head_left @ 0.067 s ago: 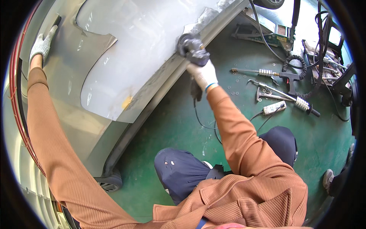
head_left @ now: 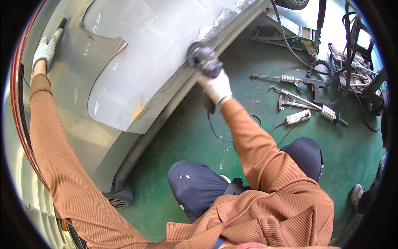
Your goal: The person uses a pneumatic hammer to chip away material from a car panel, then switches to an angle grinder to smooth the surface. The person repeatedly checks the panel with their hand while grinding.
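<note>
My right hand (head_left: 215, 86), in a white glove, grips a dark corded power tool (head_left: 203, 58) and holds its head against the lower edge of a silver car body panel (head_left: 141, 54). A black cord hangs from the tool down to the green floor. My left hand (head_left: 46, 49), also gloved, rests flat with fingers spread on the upper part of the car body, far to the left. A lighter sanded patch covers much of the panel, with a small yellow spot (head_left: 138, 111) near its lower edge.
A car wheel (head_left: 118, 199) sits below the panel at lower left. Pulling tools, a coiled hose (head_left: 321, 68), a small white device (head_left: 297, 117) and cables lie on the green floor at right. A floor jack (head_left: 290, 39) stands at top. Another person's shoe (head_left: 356, 195) shows at the far right.
</note>
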Demonstrator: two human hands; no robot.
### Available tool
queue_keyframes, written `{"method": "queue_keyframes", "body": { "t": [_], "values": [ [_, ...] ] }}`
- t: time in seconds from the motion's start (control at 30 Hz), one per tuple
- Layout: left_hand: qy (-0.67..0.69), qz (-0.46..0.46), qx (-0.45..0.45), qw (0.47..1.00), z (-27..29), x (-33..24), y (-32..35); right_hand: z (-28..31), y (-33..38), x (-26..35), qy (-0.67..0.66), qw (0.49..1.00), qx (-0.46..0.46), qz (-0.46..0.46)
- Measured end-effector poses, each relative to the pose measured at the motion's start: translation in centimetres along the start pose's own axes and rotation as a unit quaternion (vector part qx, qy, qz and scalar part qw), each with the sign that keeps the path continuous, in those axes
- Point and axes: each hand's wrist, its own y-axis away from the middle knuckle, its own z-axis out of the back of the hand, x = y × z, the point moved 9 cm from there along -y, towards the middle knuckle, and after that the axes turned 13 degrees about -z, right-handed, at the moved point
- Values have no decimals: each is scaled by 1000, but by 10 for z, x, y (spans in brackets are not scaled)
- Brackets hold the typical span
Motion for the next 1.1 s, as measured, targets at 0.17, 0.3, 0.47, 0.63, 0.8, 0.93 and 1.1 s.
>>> {"method": "queue_keyframes", "body": {
  "t": [0.17, 0.3, 0.47, 0.63, 0.8, 0.93, 1.1],
  "values": [
    [-11, -2, 5, 1000, -4, 5, 5, -109, 124, -7, 26, 993, 119, -11],
    [7, -13, 7, 1000, -3, -9, 5, -130, 139, -14, 67, 978, 198, -14],
    [-16, -22, -3, 1000, 2, -1, 4, -32, 54, 2, -43, 998, 10, 39],
    [11, -15, 8, 1000, 2, 1, 4, 19, 8, 2, -27, 993, 37, -111],
    [21, -19, 54, 998, 0, -15, 13, -78, 74, -2, 2, 998, 49, -38],
    [16, -58, -18, 998, -7, -29, 12, -152, 145, -15, -18, 991, 131, 19],
    [29, -55, -8, 998, -7, -7, 7, -161, 168, -27, 97, 971, 213, -38]
  ]
}}
